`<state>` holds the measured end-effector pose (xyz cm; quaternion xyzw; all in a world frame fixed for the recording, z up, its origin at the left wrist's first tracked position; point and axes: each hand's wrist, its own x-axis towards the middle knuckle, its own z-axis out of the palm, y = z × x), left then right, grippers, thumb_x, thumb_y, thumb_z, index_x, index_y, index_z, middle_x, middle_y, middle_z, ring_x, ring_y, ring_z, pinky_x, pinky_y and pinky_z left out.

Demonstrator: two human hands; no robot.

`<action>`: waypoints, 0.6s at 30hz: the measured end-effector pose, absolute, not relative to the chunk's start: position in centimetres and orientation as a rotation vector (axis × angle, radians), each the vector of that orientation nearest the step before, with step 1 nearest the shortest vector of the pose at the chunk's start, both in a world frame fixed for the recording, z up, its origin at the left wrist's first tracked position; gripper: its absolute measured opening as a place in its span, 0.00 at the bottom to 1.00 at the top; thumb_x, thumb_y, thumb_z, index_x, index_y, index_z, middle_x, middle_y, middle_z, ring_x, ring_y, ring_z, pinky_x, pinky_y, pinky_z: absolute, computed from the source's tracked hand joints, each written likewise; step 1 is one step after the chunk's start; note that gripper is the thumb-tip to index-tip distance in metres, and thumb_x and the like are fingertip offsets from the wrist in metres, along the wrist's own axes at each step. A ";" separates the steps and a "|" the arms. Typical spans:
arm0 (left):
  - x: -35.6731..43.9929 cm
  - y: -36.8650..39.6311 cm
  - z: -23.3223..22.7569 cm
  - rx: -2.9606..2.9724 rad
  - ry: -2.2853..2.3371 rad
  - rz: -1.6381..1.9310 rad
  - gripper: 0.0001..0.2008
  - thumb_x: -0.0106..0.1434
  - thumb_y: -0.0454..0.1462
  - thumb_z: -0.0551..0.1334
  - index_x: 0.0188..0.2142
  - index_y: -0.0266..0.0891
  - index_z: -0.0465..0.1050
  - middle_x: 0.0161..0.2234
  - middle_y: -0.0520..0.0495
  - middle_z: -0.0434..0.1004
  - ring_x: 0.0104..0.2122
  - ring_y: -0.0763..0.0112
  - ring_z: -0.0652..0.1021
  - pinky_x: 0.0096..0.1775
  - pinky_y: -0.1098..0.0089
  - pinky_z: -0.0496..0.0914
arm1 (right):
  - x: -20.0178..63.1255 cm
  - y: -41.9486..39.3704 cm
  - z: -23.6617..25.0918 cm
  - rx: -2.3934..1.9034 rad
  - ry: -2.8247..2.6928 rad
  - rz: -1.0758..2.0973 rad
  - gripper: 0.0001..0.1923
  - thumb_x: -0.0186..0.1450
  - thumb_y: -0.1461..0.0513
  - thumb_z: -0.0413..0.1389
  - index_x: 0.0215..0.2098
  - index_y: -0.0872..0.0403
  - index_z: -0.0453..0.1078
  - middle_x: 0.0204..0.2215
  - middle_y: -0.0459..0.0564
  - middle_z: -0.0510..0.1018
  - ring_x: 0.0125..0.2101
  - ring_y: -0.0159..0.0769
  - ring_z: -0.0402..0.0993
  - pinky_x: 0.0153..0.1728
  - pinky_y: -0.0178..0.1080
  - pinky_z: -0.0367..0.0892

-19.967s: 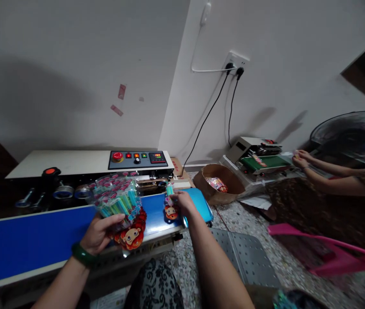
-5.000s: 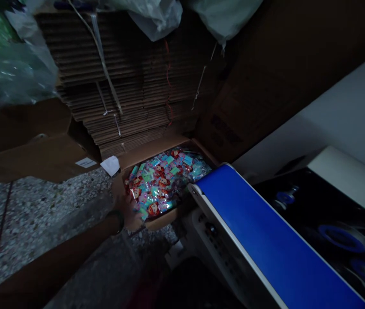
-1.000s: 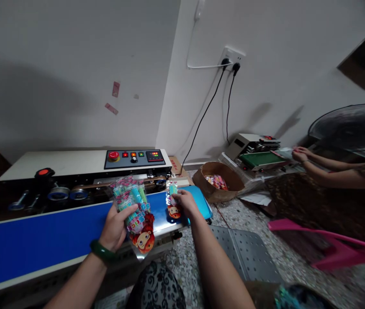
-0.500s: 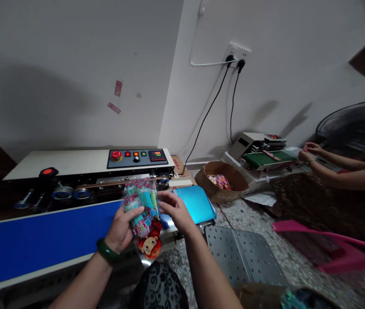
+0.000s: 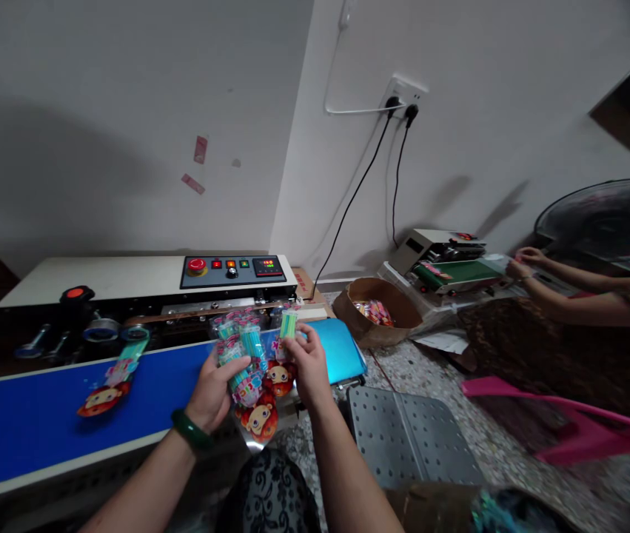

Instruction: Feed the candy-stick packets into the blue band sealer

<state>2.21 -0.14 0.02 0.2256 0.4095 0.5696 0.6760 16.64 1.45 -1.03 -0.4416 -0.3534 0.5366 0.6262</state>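
My left hand [image 5: 212, 396] is closed around a bundle of clear plastic packets [image 5: 245, 377] holding blue and green sticks, with a red-haired cartoon face at the lower end. My right hand [image 5: 310, 364] pinches a single packet [image 5: 287, 324] of pale green sticks beside the bundle, close to the band of the sealing machine [image 5: 109, 277]. Another packet [image 5: 104, 397] lies slanted on the blue conveyor belt [image 5: 26, 414], its top end at the machine's rollers.
A shiny blue plate [image 5: 337, 348] is at the machine's right end. Beyond stand a cardboard box [image 5: 342, 311] of packets and a second sealer with a green belt [image 5: 467, 272], where another person's hands [image 5: 523, 263] work. A perforated grey stool [image 5: 409, 437] and pink chair [image 5: 514, 392] are at right.
My right hand has drawn one packet away from the bundle to the right. A packet has come into view on the blue belt. The packet on the green belt has moved left.
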 end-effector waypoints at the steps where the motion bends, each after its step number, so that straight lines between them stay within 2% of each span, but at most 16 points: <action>1: 2.2 -0.1 0.0 0.514 0.911 1.274 0.25 0.45 0.31 0.66 0.44 0.39 0.66 0.33 0.46 0.77 0.32 0.62 0.77 0.36 0.61 0.72 | 17.0 1.6 -1.1 -1.008 -0.813 1.252 0.19 0.50 0.56 0.59 0.37 0.51 0.58 0.28 0.44 0.74 0.25 0.32 0.70 0.28 0.35 0.66; 5: 1.4 0.0 -0.1 0.513 0.938 1.282 0.25 0.43 0.32 0.67 0.43 0.38 0.66 0.32 0.46 0.77 0.30 0.63 0.78 0.35 0.62 0.72 | 19.5 2.8 -1.7 -1.179 -0.728 1.158 0.18 0.46 0.59 0.60 0.34 0.53 0.62 0.23 0.43 0.74 0.22 0.33 0.71 0.24 0.34 0.65; 9: 0.5 0.1 0.1 0.514 0.955 1.310 0.23 0.42 0.32 0.68 0.41 0.37 0.68 0.31 0.46 0.78 0.29 0.64 0.77 0.33 0.64 0.73 | 21.7 5.0 -2.7 -1.432 -0.782 1.175 0.13 0.43 0.60 0.60 0.26 0.55 0.65 0.16 0.43 0.71 0.17 0.32 0.67 0.20 0.34 0.63; 12: 0.4 0.1 0.3 0.511 0.949 1.316 0.23 0.42 0.32 0.68 0.41 0.37 0.68 0.31 0.46 0.78 0.29 0.63 0.77 0.34 0.63 0.73 | 21.5 6.6 -3.3 -1.461 -0.854 1.223 0.10 0.41 0.60 0.60 0.20 0.56 0.65 0.13 0.43 0.68 0.15 0.30 0.65 0.18 0.33 0.61; 15: 0.7 0.1 0.4 0.510 0.935 1.317 0.23 0.43 0.32 0.67 0.41 0.37 0.68 0.31 0.46 0.78 0.30 0.63 0.77 0.34 0.64 0.72 | 20.4 7.4 -3.1 -1.457 -0.887 1.201 0.11 0.41 0.61 0.61 0.20 0.57 0.66 0.14 0.43 0.69 0.16 0.29 0.64 0.18 0.32 0.60; 18: 1.0 0.2 0.4 0.503 0.916 1.322 0.22 0.44 0.31 0.67 0.41 0.37 0.68 0.32 0.46 0.78 0.31 0.64 0.77 0.35 0.64 0.72 | 19.0 6.7 -1.9 -1.392 -0.933 1.119 0.12 0.44 0.58 0.61 0.24 0.56 0.67 0.21 0.44 0.72 0.22 0.30 0.68 0.23 0.32 0.63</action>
